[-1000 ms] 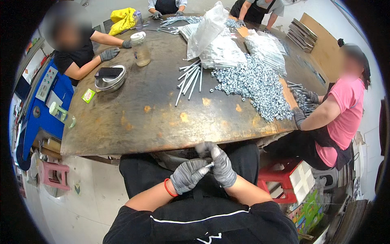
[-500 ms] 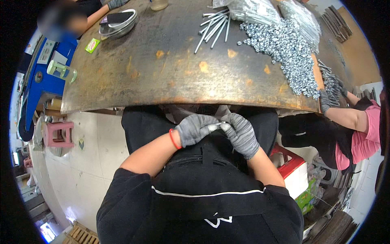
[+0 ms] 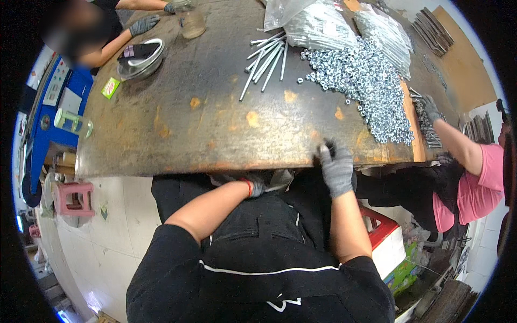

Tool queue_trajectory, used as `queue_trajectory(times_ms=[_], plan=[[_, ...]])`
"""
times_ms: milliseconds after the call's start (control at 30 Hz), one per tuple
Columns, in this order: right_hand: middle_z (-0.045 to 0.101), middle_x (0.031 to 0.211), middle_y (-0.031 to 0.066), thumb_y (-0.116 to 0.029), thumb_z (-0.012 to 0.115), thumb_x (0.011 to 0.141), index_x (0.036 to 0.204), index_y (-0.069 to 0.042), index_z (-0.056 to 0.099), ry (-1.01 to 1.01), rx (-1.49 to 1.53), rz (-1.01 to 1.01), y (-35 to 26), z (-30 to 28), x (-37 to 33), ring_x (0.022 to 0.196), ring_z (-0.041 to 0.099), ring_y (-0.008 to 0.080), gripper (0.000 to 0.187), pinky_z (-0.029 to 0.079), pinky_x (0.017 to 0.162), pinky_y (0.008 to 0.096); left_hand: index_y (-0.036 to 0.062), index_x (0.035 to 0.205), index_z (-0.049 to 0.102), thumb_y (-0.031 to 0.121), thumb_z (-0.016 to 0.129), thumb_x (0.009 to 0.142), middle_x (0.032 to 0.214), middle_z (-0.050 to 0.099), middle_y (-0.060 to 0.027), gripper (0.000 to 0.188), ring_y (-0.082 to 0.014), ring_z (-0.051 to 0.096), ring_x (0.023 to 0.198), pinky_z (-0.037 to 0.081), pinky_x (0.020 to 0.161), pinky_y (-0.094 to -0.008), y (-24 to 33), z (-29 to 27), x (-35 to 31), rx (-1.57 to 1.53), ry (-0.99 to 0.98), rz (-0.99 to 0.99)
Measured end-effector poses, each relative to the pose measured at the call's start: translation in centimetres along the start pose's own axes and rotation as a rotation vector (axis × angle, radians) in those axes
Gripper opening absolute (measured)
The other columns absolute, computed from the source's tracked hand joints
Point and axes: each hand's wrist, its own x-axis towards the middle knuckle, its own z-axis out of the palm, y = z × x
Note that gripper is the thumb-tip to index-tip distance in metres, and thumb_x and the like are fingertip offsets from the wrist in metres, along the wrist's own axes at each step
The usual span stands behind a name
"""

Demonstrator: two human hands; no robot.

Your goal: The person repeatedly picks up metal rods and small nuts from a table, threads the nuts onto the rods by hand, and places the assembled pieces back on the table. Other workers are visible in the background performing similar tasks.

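Observation:
My right hand (image 3: 337, 168), in a grey knit glove, is over the table's (image 3: 177, 151) near edge. Its thumb and fingers are apart, dark and a little smeared at the tips, and I see nothing between them. Nearest to it, beyond and to the right, spreads a heap of shiny metal nuts (image 3: 355, 78). My left hand (image 3: 258, 188), also gloved, is low in my lap by the table's front edge. Its fingers are hidden, so what it may hold does not show. Long metal bolts (image 3: 264, 62) lie loose farther back.
Clear plastic bags (image 3: 320, 29) of bolts lie behind the nuts. A metal bowl (image 3: 141, 67) with a phone and a glass jar (image 3: 190, 22) stand at the left. One co-worker's gloved hand (image 3: 432, 109) is at the right by more bolts; another's (image 3: 144, 25) rests far left.
My hands were together above my lap, pinching a small metal rod. They have parted: the right has risen to the table edge, the left has gone lower toward my lap. The view has shifted.

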Motion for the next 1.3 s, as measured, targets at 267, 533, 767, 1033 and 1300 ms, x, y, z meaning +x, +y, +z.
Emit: queue_trajectory(times_ms=[267, 533, 767, 1033, 1300], plan=[[0.058, 0.119, 0.0168, -0.037, 0.063, 0.08, 0.127, -0.01, 0.05, -0.022, -0.142, 0.072, 5.9, 4.2, 15.8, 0.108, 0.056, 0.0328, 0.055, 0.043, 0.093, 0.0395, 0.0017, 0.113, 0.058, 0.024, 0.069, 0.082, 0.109, 0.062, -0.0162, 0.04, -0.0227, 0.059, 0.101, 0.046, 0.091, -0.0322, 8.9, -18.8, 0.6, -0.43, 0.161, 0.035], [0.064, 0.093, 0.0212, -0.027, 0.057, 0.083, 0.102, -0.01, 0.059, 0.016, -0.365, 0.167, -0.2, 4.7, 16.5, 0.088, 0.06, 0.0391, 0.025, 0.046, 0.083, 0.0461, 0.005, 0.097, 0.064, 0.04, 0.063, 0.08, 0.092, 0.063, -0.0184, 0.039, -0.0356, 0.06, 0.085, 0.048, 0.08, -0.0409, 1.6, -26.1, 7.3, 0.243, 0.446, -0.583], [0.063, 0.102, 0.0233, -0.017, 0.049, 0.084, 0.123, -0.006, 0.05, -0.124, -0.344, 0.322, 0.2, 2.6, 15.0, 0.094, 0.062, 0.0356, 0.04, 0.048, 0.082, 0.0449, 0.0036, 0.084, 0.064, 0.032, 0.068, 0.076, 0.076, 0.062, -0.0143, 0.029, -0.0283, 0.06, 0.071, 0.046, 0.066, -0.0371, 2.3, -26.5, -1.2, -0.038, 0.839, -0.449], [0.062, 0.101, 0.0229, -0.024, 0.051, 0.086, 0.104, -0.003, 0.055, -0.004, -0.149, 0.294, 0.5, 1.9, 11.2, 0.096, 0.059, 0.0393, 0.028, 0.045, 0.086, 0.0451, 0.0058, 0.098, 0.061, 0.007, 0.063, 0.085, 0.089, 0.06, -0.0018, 0.013, -0.01, 0.054, 0.083, 0.044, 0.077, -0.0262, 2.0, -23.9, -6.7, -0.867, 1.343, 0.156], [0.058, 0.081, 0.005, -0.014, 0.053, 0.092, 0.104, -0.002, 0.059, -0.13, 0.566, -0.046, -7.9, 0.6, -0.4, 0.074, 0.054, 0.0128, 0.018, 0.047, 0.069, 0.0273, 0.0056, 0.106, 0.063, 0.014, 0.056, 0.09, 0.094, 0.064, -0.0083, 0.02, -0.0175, 0.059, 0.083, 0.047, 0.076, -0.0302, 10.1, -20.7, -8.9, -0.58, 0.774, -0.005]])
